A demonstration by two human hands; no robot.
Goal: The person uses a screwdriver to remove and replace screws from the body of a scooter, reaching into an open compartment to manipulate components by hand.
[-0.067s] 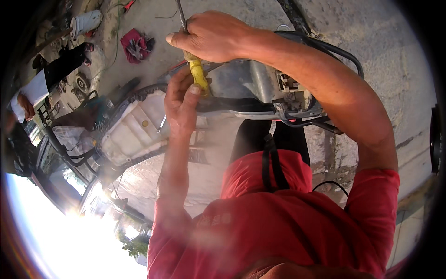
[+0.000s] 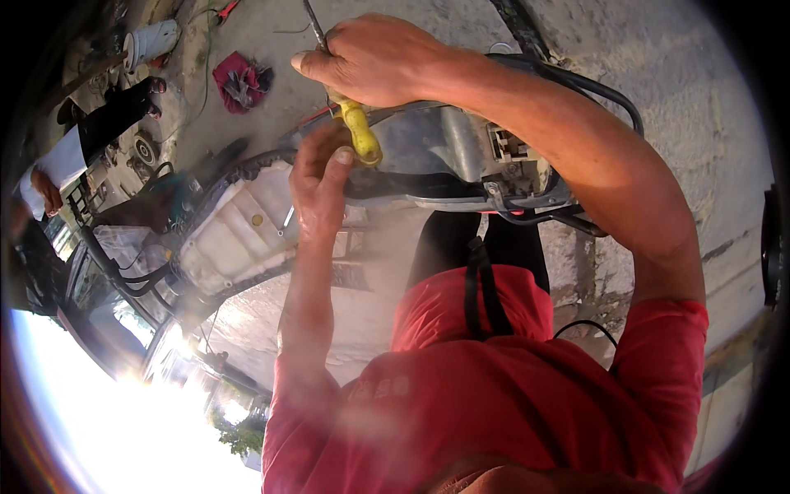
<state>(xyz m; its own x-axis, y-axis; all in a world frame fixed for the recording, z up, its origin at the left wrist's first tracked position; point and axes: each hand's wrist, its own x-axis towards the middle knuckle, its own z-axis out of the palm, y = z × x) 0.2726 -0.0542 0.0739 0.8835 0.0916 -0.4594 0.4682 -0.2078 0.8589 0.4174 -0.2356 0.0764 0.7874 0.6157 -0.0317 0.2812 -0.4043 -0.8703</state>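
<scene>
My right hand point(image 2: 378, 62) is wrapped round a screwdriver point(image 2: 359, 133), gripping it near where the dark shaft meets the yellow handle. The shaft points up and away past my thumb, and the butt of the handle points down toward me. Just left of the handle's end is my left hand point(image 2: 319, 181), thumb raised apart from loosely bent fingers, with nothing visible in it; its fingertips are partly blurred. Both hands are over a stripped motorbike body point(image 2: 448, 203). Left of my left wrist lies its pale plastic panel point(image 2: 234, 226).
Black tubing point(image 2: 592, 86) curves round the body's right end. Beyond it a dark red cloth bundle point(image 2: 240, 82) lies on the concrete. A white bucket point(image 2: 152, 43) stands at the far left, near another person point(image 2: 70, 160). Strong glare fills the lower left.
The screwdriver's handle end has swung slightly right and up, away from my left fingers, which touched it before. My right hand has shifted a little up and left.
</scene>
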